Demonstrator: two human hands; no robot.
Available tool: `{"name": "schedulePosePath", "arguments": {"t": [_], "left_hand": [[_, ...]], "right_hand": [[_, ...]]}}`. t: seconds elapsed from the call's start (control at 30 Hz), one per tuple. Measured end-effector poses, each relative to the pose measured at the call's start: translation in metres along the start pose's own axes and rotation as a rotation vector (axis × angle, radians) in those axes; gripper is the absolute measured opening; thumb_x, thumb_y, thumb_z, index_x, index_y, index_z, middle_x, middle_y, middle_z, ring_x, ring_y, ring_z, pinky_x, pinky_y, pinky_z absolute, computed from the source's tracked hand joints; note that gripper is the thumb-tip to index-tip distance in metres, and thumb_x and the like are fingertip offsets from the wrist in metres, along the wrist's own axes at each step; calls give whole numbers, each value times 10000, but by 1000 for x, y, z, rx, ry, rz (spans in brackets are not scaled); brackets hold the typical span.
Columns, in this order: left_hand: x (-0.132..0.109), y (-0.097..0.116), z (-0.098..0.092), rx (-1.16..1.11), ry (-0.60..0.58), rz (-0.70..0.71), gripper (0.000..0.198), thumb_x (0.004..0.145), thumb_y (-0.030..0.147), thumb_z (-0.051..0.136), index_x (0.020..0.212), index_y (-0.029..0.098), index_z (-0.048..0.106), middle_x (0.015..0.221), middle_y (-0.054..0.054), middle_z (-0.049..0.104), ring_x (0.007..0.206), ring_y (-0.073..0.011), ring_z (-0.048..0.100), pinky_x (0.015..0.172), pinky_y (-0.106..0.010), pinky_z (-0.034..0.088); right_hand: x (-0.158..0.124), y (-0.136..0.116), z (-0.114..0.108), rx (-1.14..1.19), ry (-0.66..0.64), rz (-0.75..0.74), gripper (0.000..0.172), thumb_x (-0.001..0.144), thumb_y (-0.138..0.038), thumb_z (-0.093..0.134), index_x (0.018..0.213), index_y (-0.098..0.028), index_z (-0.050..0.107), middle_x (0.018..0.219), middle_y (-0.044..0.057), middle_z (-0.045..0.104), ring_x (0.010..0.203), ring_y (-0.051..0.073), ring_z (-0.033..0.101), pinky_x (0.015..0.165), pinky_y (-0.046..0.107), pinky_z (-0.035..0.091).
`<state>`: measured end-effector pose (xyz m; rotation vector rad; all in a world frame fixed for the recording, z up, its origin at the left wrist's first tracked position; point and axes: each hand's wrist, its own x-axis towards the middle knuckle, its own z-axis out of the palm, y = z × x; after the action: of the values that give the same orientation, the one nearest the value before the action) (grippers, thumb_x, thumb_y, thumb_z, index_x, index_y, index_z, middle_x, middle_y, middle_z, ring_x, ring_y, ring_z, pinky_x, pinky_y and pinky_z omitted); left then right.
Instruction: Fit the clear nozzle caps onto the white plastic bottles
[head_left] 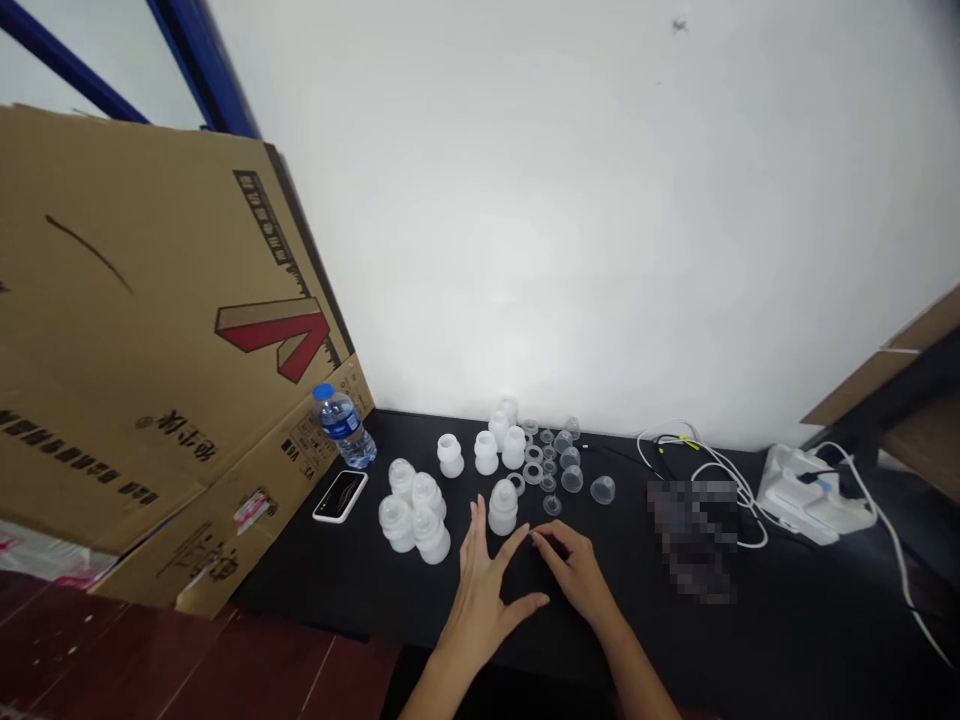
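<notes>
The left hand (480,590) lies open on the black table (810,615), fingers splayed and empty. The right hand (576,575) curls loosely — whether its fingertips pinch anything small, I can't tell. Just beyond stand a frosted white plastic fitting (503,508) and a clear plastic disc (552,505).

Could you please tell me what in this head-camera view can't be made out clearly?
Head view:
The blurred object beside the white cables: blurring hides what it is.
The small clear pieces: too small to make out their details.
The cardboard sheet: cut off by the left edge.
The right hand: its curled fingers leave unclear whether it holds anything.
</notes>
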<state>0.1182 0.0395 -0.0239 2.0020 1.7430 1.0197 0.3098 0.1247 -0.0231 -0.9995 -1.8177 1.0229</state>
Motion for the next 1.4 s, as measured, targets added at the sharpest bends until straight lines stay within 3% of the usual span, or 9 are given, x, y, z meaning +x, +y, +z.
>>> {"name": "schedulePosePath", "arguments": {"t": [0.13,0.27,0.43,0.67,0.83,0.97,1.07,1.2,1.4], "left_hand": [[10,-4,11,155,-52,-22,1041,738,556,937,1636,445,422,1805,-125,171,1650,-531,78,1223,-787,245],[17,-7,16,222,-6,-55,888,851,580,834,1633,423,442,1736,-168,318,1615,-506,235,1213,-758,277],[6,-10,14,155,144,-213,703,981,564,668,1618,327,487,1752,-186,228,1575,-541,281,1158,-736,386],[-4,-2,4,-4,147,-326,825,956,588,693,1666,292,397,1821,-169,-29,1644,-554,59,1225,-762,313],[-30,9,-7,-94,48,-411,792,933,589,729,1633,332,461,1800,-180,202,1615,-543,230,1136,-754,462],[-39,16,-15,-164,-18,-304,673,1024,507,625,1652,365,427,1708,-106,453,1580,-410,414,1237,-673,427],[-26,13,-14,-312,-103,-220,635,1073,478,550,1675,387,368,1754,-40,379,1618,-325,365,1317,-595,343],[-4,-5,2,-555,-88,-252,707,1078,511,546,1710,358,269,1796,-73,269,1605,-326,384,1302,-584,366],[0,-26,23,-634,16,-364,797,1066,544,564,1725,276,207,1799,-166,227,1570,-353,442,1290,-567,393]], "right_hand": [[0,-1,1,14,28,-17,288,1044,-456,655,950,-250,834,856,40,778,761,226,688,719,318,521],[0,-3,1,12,36,-10,300,1046,-455,640,942,-249,830,835,39,768,756,225,689,693,313,512],[-1,-3,2,11,48,-26,277,1047,-441,641,954,-265,835,847,37,776,750,224,694,696,316,519],[-1,0,3,1,39,-48,257,1057,-402,628,980,-260,828,863,45,775,762,228,697,713,325,527],[-1,0,3,1,41,-58,264,1053,-411,634,961,-261,831,840,46,766,747,225,689,711,325,527],[-1,-1,3,14,42,-62,275,1045,-435,644,958,-263,841,829,45,765,731,222,682,703,321,531],[-1,-1,3,20,34,-55,267,1043,-442,651,981,-269,844,832,44,765,732,225,679,697,320,523],[-1,1,2,-7,58,-55,262,1043,-428,654,931,-265,825,806,40,747,724,227,683,691,318,508],[-1,16,0,-120,374,-56,262,1036,-442,647,913,-253,778,778,52,710,672,234,652,672,343,487]]}}
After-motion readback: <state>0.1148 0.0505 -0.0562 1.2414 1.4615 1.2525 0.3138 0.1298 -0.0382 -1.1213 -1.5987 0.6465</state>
